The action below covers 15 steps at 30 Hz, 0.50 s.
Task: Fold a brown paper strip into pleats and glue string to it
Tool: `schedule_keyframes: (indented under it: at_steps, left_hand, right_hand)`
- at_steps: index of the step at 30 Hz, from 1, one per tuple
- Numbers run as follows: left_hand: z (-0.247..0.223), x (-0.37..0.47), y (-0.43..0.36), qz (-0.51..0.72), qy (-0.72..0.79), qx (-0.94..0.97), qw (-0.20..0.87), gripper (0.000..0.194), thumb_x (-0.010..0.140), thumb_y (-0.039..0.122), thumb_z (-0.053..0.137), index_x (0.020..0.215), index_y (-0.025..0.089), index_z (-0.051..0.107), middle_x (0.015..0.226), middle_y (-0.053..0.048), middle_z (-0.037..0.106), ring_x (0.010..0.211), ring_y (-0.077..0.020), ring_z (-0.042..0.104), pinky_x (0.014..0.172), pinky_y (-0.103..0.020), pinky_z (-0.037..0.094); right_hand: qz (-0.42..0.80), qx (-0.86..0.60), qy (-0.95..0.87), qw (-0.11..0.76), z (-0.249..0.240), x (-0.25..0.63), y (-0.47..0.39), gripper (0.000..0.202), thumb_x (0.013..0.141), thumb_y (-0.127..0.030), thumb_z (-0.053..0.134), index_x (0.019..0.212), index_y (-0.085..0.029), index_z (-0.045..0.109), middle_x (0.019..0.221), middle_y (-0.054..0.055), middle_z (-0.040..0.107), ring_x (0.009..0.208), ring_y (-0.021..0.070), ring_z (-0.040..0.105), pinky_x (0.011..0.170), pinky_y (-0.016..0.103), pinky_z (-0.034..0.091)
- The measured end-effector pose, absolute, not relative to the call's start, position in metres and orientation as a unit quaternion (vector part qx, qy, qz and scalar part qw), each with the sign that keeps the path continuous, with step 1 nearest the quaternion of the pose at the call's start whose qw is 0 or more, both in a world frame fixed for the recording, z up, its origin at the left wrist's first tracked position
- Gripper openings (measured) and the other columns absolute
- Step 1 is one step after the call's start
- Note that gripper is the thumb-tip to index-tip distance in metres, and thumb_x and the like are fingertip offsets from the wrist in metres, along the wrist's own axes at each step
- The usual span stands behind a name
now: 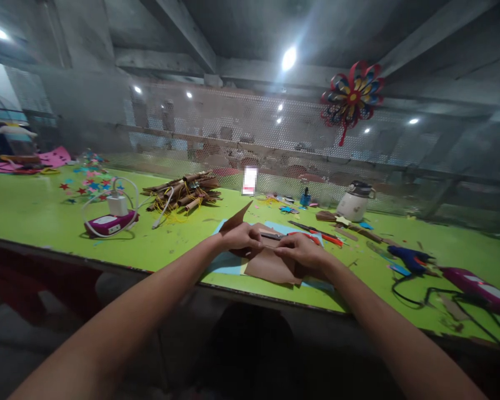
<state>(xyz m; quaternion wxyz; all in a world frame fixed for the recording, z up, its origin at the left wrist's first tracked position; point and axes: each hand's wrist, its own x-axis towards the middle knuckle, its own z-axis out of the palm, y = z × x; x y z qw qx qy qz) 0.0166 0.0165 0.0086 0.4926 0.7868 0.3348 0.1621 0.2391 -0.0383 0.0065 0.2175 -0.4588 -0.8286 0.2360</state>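
Note:
A sheet of brown paper (270,268) lies near the table's front edge, with one flap standing up at its far left. My left hand (240,237) pinches its upper edge from the left. From the right, my right hand (300,248) grips the same edge, fingertips bent and close to the left ones. The edge between them looks folded or rolled. Light blue paper (225,263) is spread beneath. Just beyond my hands lie red-handled scissors (310,237), partly hidden by my right hand, and a second dark-bladed pair (310,228).
Brown paper rolls (187,191) with yellow string are heaped at the back left, near a purple power strip (110,223). A kettle (354,201) stands back right. A blue glue gun (410,259) and another purple strip (479,287) with cables lie right. Mesh (229,133) borders the green table (162,250).

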Motion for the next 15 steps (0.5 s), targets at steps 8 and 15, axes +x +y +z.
schedule_keyframes:
  at_steps: [8, 15]
  left_hand:
    - [0.014, 0.025, 0.026, 0.098, 0.283, 0.902, 0.311, 0.019, 0.073, 0.032, 0.065, 0.079, 0.015, 0.069, 0.063, 0.000, 0.061, 0.058, -0.0096, 0.049, 0.057, -0.021, 0.035]
    - [0.002, 0.031, 0.022, 0.133, 0.229, 0.921, 0.284, 0.021, 0.078, 0.030, 0.059, 0.082, 0.011, 0.069, 0.066, -0.003, 0.060, 0.058, -0.0100, 0.046, 0.056, -0.023, 0.033]
  right_hand:
    - [0.169, -0.427, -0.867, 0.195, 0.001, 0.235, -0.033, 0.024, 0.083, -0.032, 0.052, 0.078, -0.015, 0.067, 0.069, 0.003, 0.063, 0.062, 0.0137, 0.051, 0.058, 0.025, 0.038]
    - [0.126, -0.421, -0.876, 0.197, -0.001, 0.233, -0.037, 0.023, 0.086, -0.032, 0.051, 0.086, -0.016, 0.067, 0.079, 0.005, 0.066, 0.068, 0.0147, 0.055, 0.061, 0.025, 0.040]
